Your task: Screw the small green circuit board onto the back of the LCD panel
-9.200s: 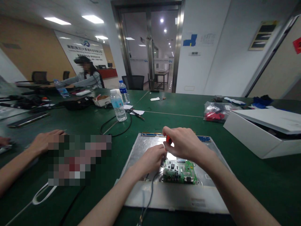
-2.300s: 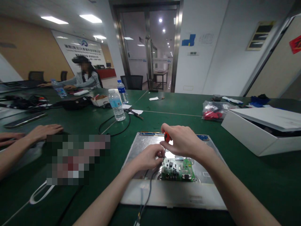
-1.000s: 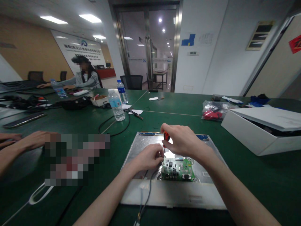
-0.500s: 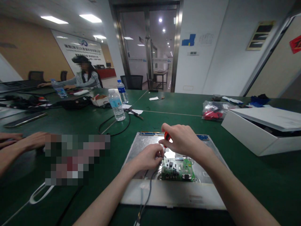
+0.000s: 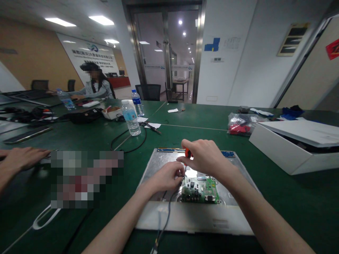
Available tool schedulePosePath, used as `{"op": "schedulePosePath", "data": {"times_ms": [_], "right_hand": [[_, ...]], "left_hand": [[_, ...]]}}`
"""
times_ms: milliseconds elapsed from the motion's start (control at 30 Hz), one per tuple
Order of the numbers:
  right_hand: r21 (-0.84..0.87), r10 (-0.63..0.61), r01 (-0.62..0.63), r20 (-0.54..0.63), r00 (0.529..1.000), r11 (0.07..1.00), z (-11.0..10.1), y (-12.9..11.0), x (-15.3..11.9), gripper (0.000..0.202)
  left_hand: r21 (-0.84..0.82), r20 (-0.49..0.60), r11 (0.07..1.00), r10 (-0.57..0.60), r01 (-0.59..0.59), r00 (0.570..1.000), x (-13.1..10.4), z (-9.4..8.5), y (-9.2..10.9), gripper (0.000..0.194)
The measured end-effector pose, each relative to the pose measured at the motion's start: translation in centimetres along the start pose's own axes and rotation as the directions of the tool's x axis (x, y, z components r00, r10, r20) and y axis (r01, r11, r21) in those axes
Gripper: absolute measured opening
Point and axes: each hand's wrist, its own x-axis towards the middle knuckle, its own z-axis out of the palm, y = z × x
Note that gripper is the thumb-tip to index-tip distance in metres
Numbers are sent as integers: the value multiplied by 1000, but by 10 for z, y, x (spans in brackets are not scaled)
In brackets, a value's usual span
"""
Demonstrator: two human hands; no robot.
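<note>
My right hand [image 5: 205,155] is closed around the red-orange handle of a screwdriver [image 5: 188,153], held upright. Its thin shaft points down at the upper left corner of a green circuit board [image 5: 198,190]. My left hand [image 5: 169,175] has its fingers pinched together beside the shaft near that corner; whether they grip the shaft or a small part is hidden. The board lies on the metal back of a flat display panel [image 5: 149,169], which rests on the green table. A dark cable [image 5: 168,218] runs from the board's left side over the panel's near edge.
Right of the panel stands a white box [image 5: 293,151] with its lid ajar; a plastic bag with red items [image 5: 241,125] is behind it. Water bottles [image 5: 131,118] and a black cable loop [image 5: 127,150] are at left. Another person's hand [image 5: 22,158] is far left; someone [image 5: 97,84] sits beyond.
My right hand has shifted very slightly on the screwdriver handle, its thumb a little further left. My left hand and the board stay put. The other person's hand at left has moved left.
</note>
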Motion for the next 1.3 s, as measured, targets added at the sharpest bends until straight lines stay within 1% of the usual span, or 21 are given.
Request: {"op": "schedulePosePath", "data": {"times_ms": [67, 133, 233, 300, 433, 500, 700, 933, 1133, 1300], "right_hand": [[-14, 9, -9, 6, 1000, 1000, 1, 1, 1, 20], [25, -6, 5, 15, 1000, 1000, 1, 0, 1, 17], [89, -36, 34, 22, 999, 995, -1, -2, -1, 24], [76, -32, 30, 25, 999, 997, -2, -2, -1, 24], [-14, 24, -24, 27, 999, 1000, 0, 0, 1, 22], [-38, 30, -29, 23, 999, 999, 2, 1, 2, 21], [-21, 6, -6, -18, 1000, 1000, 1, -1, 0, 17], [-21, 3, -2, 21, 1000, 1000, 0, -2, 0, 19], [67, -34, 32, 27, 999, 997, -1, -2, -2, 19], [20, -3, 2, 8, 1000, 1000, 2, -2, 1, 18]], "left_hand": [[5, 4, 1000, -2, 2, 1000, 0, -1, 1, 11], [-4, 6, 1000, 11, -11, 1000, 0, 0, 0, 12], [-27, -6, 999, 43, -44, 999, 0, 3, -4, 13], [-37, -5, 998, 52, -52, 999, 0, 5, -5, 14], [-27, 12, 999, 23, -23, 1000, 0, 4, -4, 10], [-25, 11, 999, 21, -21, 1000, 0, 3, -3, 8], [-43, -4, 999, 12, -12, 1000, 0, 3, -2, 8], [-44, 19, 999, 2, -2, 1000, 1, 5, -5, 7], [-47, 29, 999, 15, -14, 999, 2, 5, -9, 9], [-47, 41, 999, 11, -9, 999, 2, 5, -8, 12]]}}
